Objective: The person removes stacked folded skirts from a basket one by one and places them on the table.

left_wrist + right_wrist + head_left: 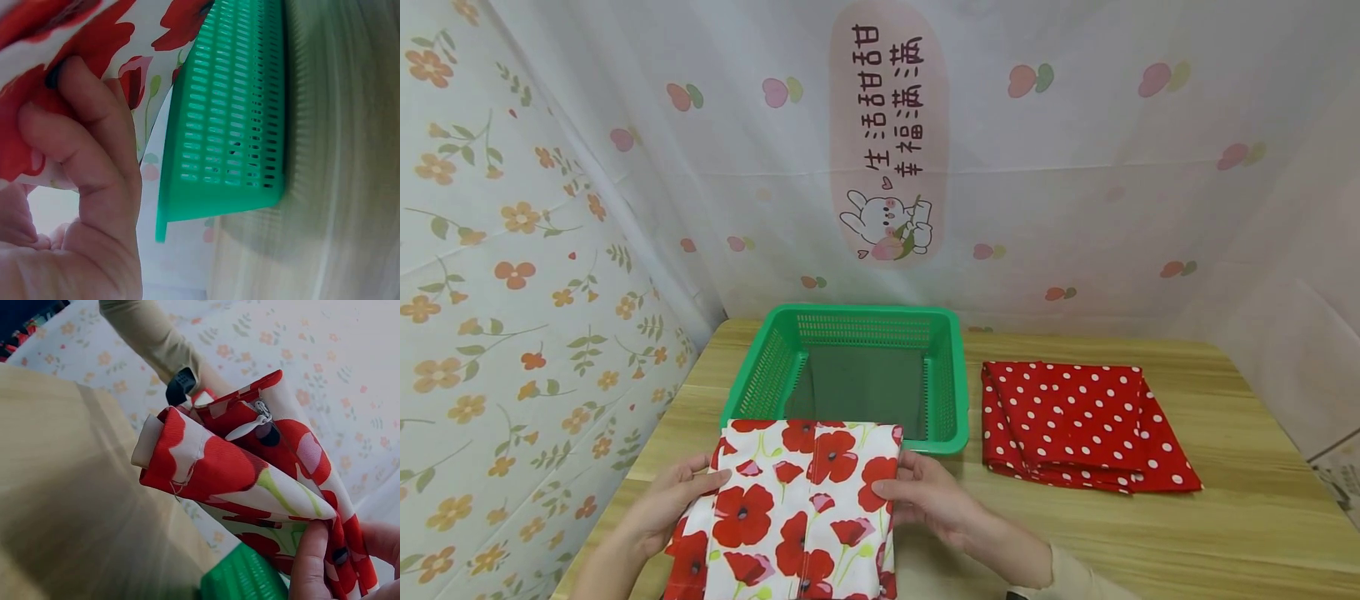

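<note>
A folded fabric cover (805,508), white with red poppies, is held up in front of the basket's near side. My left hand (668,504) grips its left edge, thumb on top and fingers behind, as the left wrist view shows. On the right edge, my right hand (936,500) pinches the folded layers between thumb and fingers. A zipper with a white pull tab (244,429) shows on one layer in the right wrist view. Behind the cover stands a green plastic basket (958,375); its near rim is partly hidden by the cloth.
Right of the basket, a red cloth with white dots (1067,425) lies folded on the wooden table (1217,533). Printed curtains (1075,167) hang behind the table and along its left side.
</note>
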Available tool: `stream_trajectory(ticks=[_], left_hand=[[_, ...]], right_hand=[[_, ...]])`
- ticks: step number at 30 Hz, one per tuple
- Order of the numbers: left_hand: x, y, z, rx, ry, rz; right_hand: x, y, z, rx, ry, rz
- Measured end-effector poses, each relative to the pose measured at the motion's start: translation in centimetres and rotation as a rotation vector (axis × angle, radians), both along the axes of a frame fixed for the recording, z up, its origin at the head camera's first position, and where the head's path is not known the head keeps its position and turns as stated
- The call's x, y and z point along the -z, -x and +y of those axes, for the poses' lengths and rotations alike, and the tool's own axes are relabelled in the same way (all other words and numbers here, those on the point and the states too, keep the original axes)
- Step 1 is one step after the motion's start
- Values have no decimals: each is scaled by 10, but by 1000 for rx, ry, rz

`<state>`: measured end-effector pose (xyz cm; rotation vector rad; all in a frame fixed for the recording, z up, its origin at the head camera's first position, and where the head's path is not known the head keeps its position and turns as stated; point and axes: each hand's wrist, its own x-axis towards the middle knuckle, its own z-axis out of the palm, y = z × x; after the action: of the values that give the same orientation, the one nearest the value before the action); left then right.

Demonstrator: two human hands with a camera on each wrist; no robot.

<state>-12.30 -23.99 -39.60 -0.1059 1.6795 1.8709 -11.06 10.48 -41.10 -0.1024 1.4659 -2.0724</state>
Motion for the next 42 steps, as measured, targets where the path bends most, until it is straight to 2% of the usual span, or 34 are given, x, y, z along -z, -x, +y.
stream_trajectory(ticks=[7,18,26,34,42], left_hand=[[4,-9,-3,-1,21,-24],[17,-22,-5,-4,40,-59],[37,-23,2,24,41,-28],[59,-21,8,21,131,15],[72,-17,13,15,168,7]], right_hand=[[7,-12,-1,-40,12,-70],[20,-22,3,-69,-5,-73],[34,-20,10,-68,-51,-67],[48,-14,13,-61,-113,-59],[59,-9,16,-65,-146,-53]])
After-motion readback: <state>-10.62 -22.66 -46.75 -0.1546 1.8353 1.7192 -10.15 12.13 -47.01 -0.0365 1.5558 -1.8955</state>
